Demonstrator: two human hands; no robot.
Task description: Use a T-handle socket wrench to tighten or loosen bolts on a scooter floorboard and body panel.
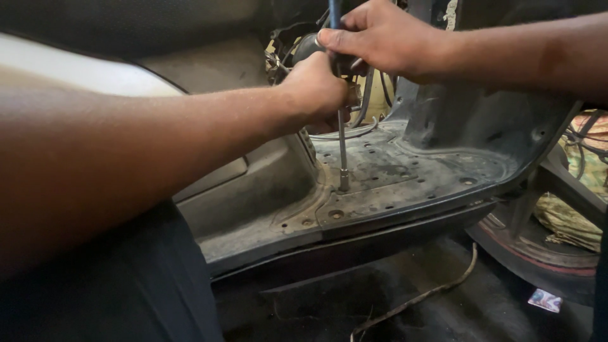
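Figure: socket driver seated on a floorboard fastener. My left hand (316, 85) is clenched around the upper shaft of a long socket driver (342, 149), and my right hand (380, 38) grasps its dark handle from above, thumb laid across the top. The steel shaft stands nearly upright; its socket end sits on a fastener (344, 187) in the dusty grey floorboard (411, 177) of a stripped scooter, near the middle of the panel's left part. Other fastener holes dot the panel, one (335, 214) just in front of the tool.

In my judgement the step goes best with the shaft kept square to the panel, the lower hand steadying against wobble while the upper hand presses down and turns, so the socket does not ride off the head.

Loose cables (373, 95) hang behind the hands. A thin pale cord (430, 292) lies on the dark floor below the panel edge. At lower right, beside a tyre (532, 253), lies a small flat rectangular label (544, 300), white with blue and red; its print is too small to read.
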